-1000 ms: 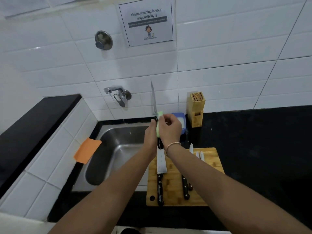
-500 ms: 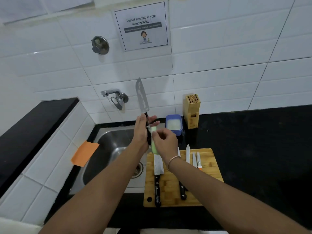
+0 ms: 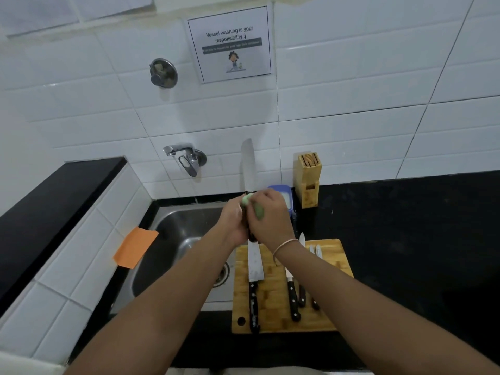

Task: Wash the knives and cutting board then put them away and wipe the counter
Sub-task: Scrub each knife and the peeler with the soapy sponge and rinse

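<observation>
My left hand (image 3: pixel 233 223) grips the black handle of a large knife (image 3: pixel 248 165), its broad blade pointing straight up in front of the tiled wall. My right hand (image 3: pixel 267 217) holds a green sponge (image 3: pixel 257 208) pressed against the knife's handle. Below my hands lies a wooden cutting board (image 3: pixel 330 318) on the black counter (image 3: pixel 405 239). On the board rest a big chef's knife (image 3: pixel 254 288), a black-handled knife (image 3: pixel 293 299) and several small knives (image 3: pixel 313 277).
A steel sink (image 3: pixel 173 239) sits left of the board, with a wall tap (image 3: pixel 186 158) above it. A wooden knife block (image 3: pixel 308 177) and a blue container (image 3: pixel 284 196) stand at the back. An orange cloth (image 3: pixel 135 247) hangs on the tiled ledge.
The knife turned from edge-on to showing its flat side and now stands upright. My right hand slid the sponge along the handle and now covers it beside my left hand.
</observation>
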Tool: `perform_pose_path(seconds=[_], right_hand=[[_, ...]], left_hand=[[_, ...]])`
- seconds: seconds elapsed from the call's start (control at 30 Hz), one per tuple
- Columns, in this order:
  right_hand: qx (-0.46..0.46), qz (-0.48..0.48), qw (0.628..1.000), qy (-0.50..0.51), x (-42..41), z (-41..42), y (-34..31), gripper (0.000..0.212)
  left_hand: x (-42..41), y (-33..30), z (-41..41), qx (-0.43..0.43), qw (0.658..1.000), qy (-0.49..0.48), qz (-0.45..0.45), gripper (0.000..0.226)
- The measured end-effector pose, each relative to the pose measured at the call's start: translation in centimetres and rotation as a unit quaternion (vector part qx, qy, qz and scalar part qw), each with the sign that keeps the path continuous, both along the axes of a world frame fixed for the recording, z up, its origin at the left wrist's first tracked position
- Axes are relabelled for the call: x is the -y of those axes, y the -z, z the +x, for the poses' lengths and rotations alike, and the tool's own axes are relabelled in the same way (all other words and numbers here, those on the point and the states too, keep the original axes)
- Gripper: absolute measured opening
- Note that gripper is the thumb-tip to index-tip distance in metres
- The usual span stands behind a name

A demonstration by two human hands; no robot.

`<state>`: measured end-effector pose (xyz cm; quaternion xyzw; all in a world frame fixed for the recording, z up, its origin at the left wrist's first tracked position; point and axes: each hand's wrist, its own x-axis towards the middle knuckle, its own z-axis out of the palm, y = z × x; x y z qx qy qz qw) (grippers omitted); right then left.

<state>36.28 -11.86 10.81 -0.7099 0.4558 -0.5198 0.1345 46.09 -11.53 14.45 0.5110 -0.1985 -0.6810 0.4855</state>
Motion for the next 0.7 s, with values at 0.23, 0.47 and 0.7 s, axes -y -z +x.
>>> perform_pose_path(seconds=[0.23,0.47,0.7], right_hand=[[-0.068,-0.035,0.99,-0.115,-1.5,-0.5,2.5,0.007],[-0.134,-0.029,0.974,-0.182,-1.7,-3.6,6.0,0.011],[0.092,0.151,0.982,0.059,-0.3,-6.7,6.1,0.017]], left_hand=[[1.4,1.1,1.4,-0.067,0.996,-0.057,0.018,0.037],[0.7,3.8,2.8,0.035,0.998,-0.029,-0.051,0.031],[-2.5,5.7,2.7,0.103,0.988,0.114,-0.026,0.032]])
